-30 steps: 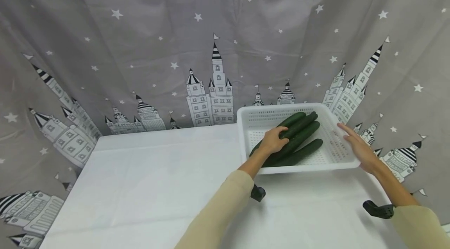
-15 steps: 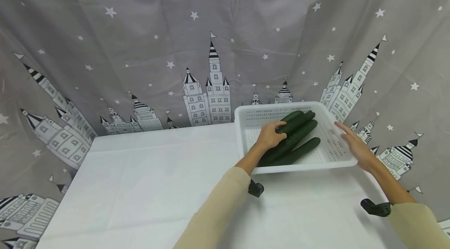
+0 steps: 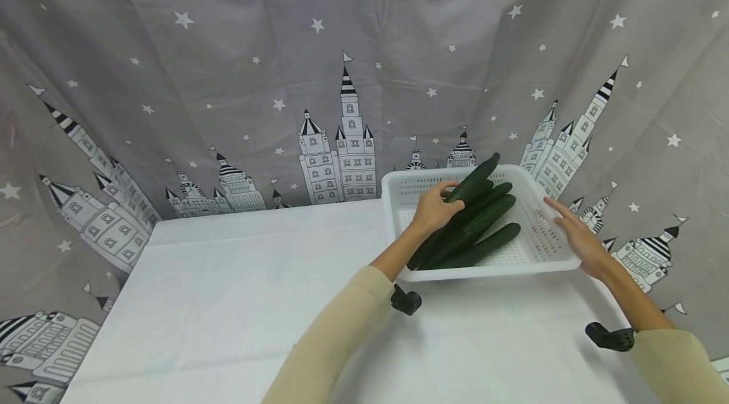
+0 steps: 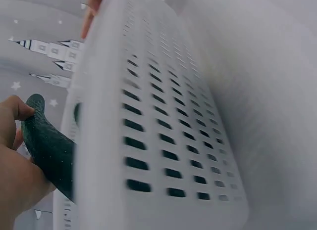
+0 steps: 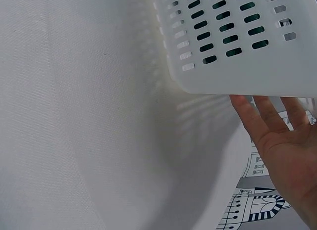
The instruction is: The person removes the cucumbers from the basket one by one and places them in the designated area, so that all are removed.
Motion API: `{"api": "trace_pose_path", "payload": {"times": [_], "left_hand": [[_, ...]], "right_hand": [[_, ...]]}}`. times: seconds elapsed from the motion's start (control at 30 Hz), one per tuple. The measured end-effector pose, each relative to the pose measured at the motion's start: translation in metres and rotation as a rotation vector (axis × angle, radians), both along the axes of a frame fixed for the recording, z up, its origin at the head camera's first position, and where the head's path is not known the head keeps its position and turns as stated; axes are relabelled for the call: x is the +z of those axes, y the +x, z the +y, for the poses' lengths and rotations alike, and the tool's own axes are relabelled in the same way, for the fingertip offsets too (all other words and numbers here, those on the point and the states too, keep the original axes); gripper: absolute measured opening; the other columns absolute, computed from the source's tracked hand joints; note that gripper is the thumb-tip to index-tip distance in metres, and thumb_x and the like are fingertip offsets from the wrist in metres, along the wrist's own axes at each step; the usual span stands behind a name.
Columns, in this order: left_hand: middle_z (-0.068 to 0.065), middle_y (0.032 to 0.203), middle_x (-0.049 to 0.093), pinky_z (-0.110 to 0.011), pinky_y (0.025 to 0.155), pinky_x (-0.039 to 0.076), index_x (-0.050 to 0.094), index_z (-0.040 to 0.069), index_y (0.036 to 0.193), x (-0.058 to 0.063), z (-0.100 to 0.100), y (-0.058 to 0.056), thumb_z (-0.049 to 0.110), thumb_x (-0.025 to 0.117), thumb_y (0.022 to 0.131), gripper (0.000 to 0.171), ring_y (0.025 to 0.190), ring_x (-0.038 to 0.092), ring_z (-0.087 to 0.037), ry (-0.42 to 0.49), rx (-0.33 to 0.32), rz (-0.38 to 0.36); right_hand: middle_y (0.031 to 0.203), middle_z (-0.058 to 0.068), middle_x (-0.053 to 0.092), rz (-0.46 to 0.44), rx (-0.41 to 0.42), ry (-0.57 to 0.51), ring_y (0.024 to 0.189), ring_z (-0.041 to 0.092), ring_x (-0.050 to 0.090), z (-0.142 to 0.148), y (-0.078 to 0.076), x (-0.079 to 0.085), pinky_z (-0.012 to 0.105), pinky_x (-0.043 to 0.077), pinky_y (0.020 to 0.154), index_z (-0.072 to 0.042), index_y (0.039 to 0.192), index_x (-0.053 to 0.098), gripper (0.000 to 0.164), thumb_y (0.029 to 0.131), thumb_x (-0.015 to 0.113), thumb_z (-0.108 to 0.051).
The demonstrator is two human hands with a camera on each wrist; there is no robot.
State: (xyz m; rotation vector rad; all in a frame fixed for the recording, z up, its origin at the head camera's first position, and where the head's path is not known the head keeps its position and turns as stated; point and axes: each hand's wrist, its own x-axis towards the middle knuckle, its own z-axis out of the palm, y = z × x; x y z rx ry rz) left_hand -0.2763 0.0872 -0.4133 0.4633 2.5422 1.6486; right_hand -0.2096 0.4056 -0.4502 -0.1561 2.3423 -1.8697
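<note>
My left hand (image 3: pixel 435 208) grips a dark green cucumber (image 3: pixel 477 177) over the left part of a white perforated plastic basket (image 3: pixel 490 274). The cucumber's far end points up past the basket's back rim. Thumb and fingers lie around the cucumber (image 4: pixel 49 146) in the left wrist view, beyond the basket wall. Several other cucumbers (image 3: pixel 484 217) lie slanted side by side in the basket. My right hand (image 3: pixel 581 239) rests against the basket's right end. Its fingers (image 5: pixel 270 114) are extended, their tips at the basket's edge in the right wrist view.
The basket stands at the back right of a white-covered table (image 3: pixel 239 296). A grey curtain (image 3: pixel 256 11) printed with stars and castles hangs behind and at both sides. A black device (image 3: pixel 405 300) sits at the left wrist, another black device (image 3: pixel 610 337) at the right.
My left hand has drawn back slightly to the left and lifted the cucumber; its far end has risen above the back rim. The right hand stays at the basket's right end.
</note>
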Motion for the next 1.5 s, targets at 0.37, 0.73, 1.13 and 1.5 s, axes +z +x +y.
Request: {"api": "trace_pose_path", "payload": {"times": [0.37,0.73,1.13,1.5], "left_hand": [[-0.007,0.118,0.061,-0.030,0.074,0.050,0.061,0.014,0.136,0.035,-0.024,0.006,0.008,0.067,0.092,0.044,0.099,0.058,-0.017,0.227,0.013,-0.003],[-0.011,0.111,0.064,-0.035,0.078,0.055,0.055,0.013,0.140,0.060,-0.087,0.010,0.004,0.063,0.092,0.049,0.092,0.065,-0.021,0.492,0.079,-0.160],[-0.015,0.128,0.054,-0.044,0.095,0.051,0.052,0.017,0.144,0.051,-0.152,0.036,0.004,0.066,0.094,0.054,0.109,0.062,-0.030,0.422,0.196,-0.261],[-0.017,0.124,0.052,-0.035,0.081,0.056,0.048,0.017,0.148,-0.015,-0.197,0.062,0.007,0.073,0.091,0.062,0.092,0.064,-0.022,0.309,0.374,-0.391]], "right_hand": [[0.159,0.032,0.001,0.009,0.000,0.009,0.098,0.005,0.064,0.001,-0.001,-0.002,0.039,0.059,0.068,-0.024,0.162,0.011,0.052,0.112,0.024,-0.030],[0.159,0.033,0.000,0.026,-0.004,0.040,0.098,0.003,0.063,0.000,-0.001,-0.001,0.040,0.059,0.069,-0.022,0.162,0.011,0.053,0.111,0.023,-0.031],[0.160,0.030,-0.005,0.039,-0.010,0.060,0.101,-0.004,0.058,-0.001,-0.001,-0.002,0.029,0.056,0.076,-0.023,0.162,0.011,0.052,0.111,0.023,-0.031],[0.159,0.034,-0.001,0.014,-0.008,0.077,0.099,-0.001,0.060,-0.002,0.000,0.000,0.034,0.058,0.074,-0.021,0.162,0.008,0.053,0.111,0.019,-0.031]]}}
